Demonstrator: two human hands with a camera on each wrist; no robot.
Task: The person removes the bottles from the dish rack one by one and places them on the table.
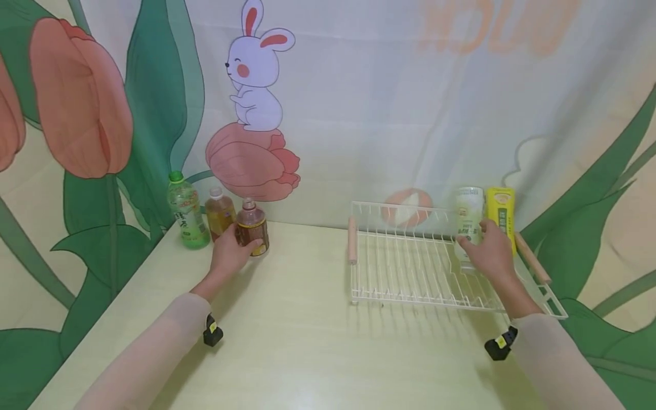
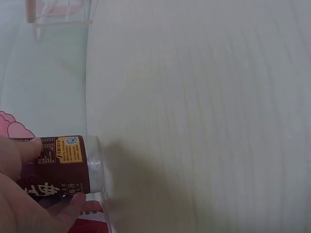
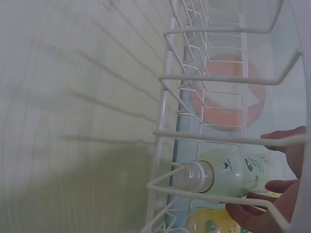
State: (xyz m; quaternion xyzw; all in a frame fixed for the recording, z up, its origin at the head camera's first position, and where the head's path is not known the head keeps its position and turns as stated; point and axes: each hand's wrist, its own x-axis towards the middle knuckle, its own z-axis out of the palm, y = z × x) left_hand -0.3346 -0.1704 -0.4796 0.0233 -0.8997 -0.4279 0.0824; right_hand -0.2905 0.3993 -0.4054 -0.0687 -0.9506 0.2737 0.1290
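At the back left, my left hand [image 1: 230,250] grips a dark-labelled drink bottle [image 1: 253,228]. Its maroon label and clear base show in the left wrist view, with fingers and thumb around the label [image 2: 58,162]. Just left of it stand an amber drink bottle [image 1: 219,213] and a green-capped bottle [image 1: 188,210]. My right hand [image 1: 492,250] holds a pale green-white bottle [image 1: 468,213] at the right end of a white wire rack [image 1: 410,299]. That bottle is neck down among the wires, as the right wrist view shows. A yellow bottle [image 1: 501,205] is right beside it.
The rack has wooden handles [image 1: 352,240] at both ends and stands on a pale table [image 1: 307,319]. Its upright wires [image 3: 218,77] surround the right hand's bottle. A printed curtain [image 1: 348,114] hangs directly behind the table.
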